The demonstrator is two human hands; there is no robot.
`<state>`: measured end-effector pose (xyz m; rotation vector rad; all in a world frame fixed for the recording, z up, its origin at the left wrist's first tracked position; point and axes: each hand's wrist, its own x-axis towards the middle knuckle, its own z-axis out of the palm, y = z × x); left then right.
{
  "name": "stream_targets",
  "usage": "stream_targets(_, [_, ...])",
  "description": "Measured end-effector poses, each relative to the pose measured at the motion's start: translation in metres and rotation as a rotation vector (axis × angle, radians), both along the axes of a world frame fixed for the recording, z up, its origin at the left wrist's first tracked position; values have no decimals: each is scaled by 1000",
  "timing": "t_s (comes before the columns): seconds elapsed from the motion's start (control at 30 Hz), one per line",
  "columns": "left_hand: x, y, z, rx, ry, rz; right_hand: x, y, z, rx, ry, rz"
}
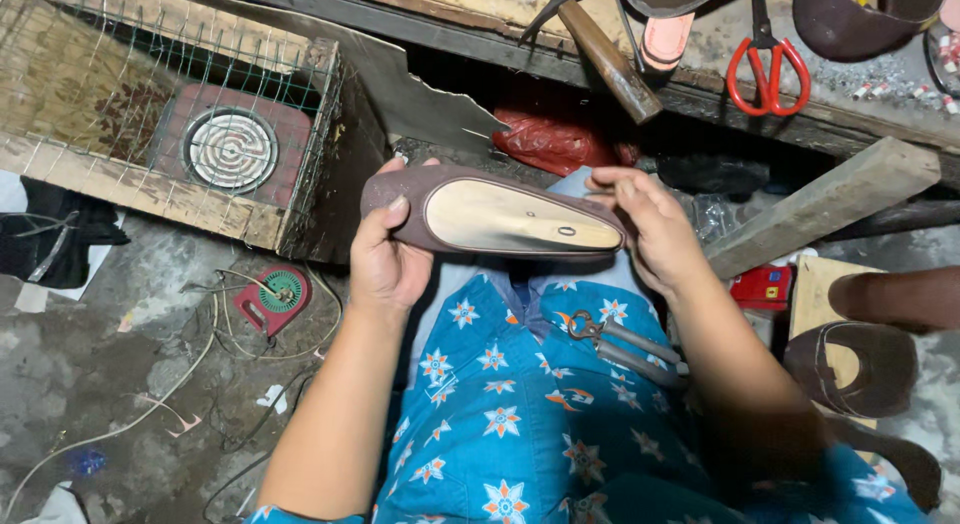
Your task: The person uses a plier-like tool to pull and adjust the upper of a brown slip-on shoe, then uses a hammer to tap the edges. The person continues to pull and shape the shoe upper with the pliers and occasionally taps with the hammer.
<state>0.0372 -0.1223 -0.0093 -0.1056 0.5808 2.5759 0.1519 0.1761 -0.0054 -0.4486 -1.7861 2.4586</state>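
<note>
I hold a brown shoe upper stretched over a pale wooden last [500, 216], sole side up, above my lap. My left hand [385, 254] grips its rounded heel end, thumb on top. My right hand [645, 224] pinches the pointed toe end with fingertips on the brown edge. A pair of metal pliers [620, 346] lies on my right thigh, on blue patterned cloth, just below the shoe.
A wire-mesh wooden box with a round electric coil heater [230, 149] stands at left. A hammer [605, 56] and red-handled scissors [765, 69] lie on the bench at the top. A wooden plank [820, 204] and brown shoe uppers [855, 369] sit at right. Wires cross the floor.
</note>
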Motion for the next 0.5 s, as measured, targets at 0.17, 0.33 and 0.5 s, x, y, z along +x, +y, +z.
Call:
stream_targets(0.17, [-5,-6,-1,4,-2,34,15,-21,4,-331,97,121])
stream_targets(0.33, [4,-4,5,-211,-130,-160,9,-24,11,-465,195,99])
stream_targets(0.5, [8,-8,-5,-1007,-266,-276,5,-10,4,-101,-105,7])
